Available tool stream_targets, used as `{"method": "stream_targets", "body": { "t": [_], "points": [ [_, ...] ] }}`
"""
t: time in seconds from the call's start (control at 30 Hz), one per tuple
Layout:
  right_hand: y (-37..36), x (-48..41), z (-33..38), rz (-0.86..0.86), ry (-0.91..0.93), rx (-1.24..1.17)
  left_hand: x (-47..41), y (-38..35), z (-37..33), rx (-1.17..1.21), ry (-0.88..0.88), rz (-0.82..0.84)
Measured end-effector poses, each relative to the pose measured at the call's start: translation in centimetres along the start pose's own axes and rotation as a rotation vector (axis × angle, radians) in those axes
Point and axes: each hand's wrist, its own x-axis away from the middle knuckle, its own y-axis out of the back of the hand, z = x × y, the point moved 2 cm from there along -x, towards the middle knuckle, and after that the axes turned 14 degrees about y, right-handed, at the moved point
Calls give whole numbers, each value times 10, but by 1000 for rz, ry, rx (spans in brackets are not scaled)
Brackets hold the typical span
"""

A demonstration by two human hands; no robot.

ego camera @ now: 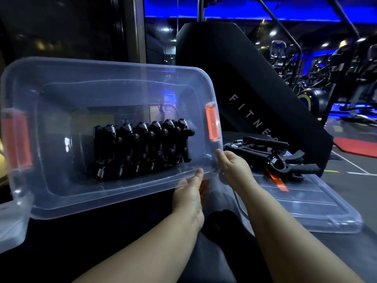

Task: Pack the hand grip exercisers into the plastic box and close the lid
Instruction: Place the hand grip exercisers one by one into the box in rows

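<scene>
The clear plastic box (114,193) with orange latches is tipped up, its open side facing me. Inside, several black hand grip exercisers (142,148) stand packed in a row. My left hand (190,193) grips the box's near rim close to the right corner, thumb over the edge. My right hand (232,166) holds the same corner of the rim from the right, fingers curled round it. More black exercisers (271,154) lie in a pile to the right, on the far end of the clear lid (302,209), which lies flat.
A black padded gym machine (244,82) marked with white letters rises just behind the pile. A red mat (359,146) lies on the floor at far right. Exercise machines stand in the blue-lit background. My dark-clothed lap is below the box.
</scene>
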Motion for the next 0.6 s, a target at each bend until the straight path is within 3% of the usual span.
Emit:
{"method": "stream_targets", "body": {
  "t": [0.6],
  "points": [
    [24,-12,-6,161,118,113,-15,-11,17,-113,-248,-130]
  ]
}}
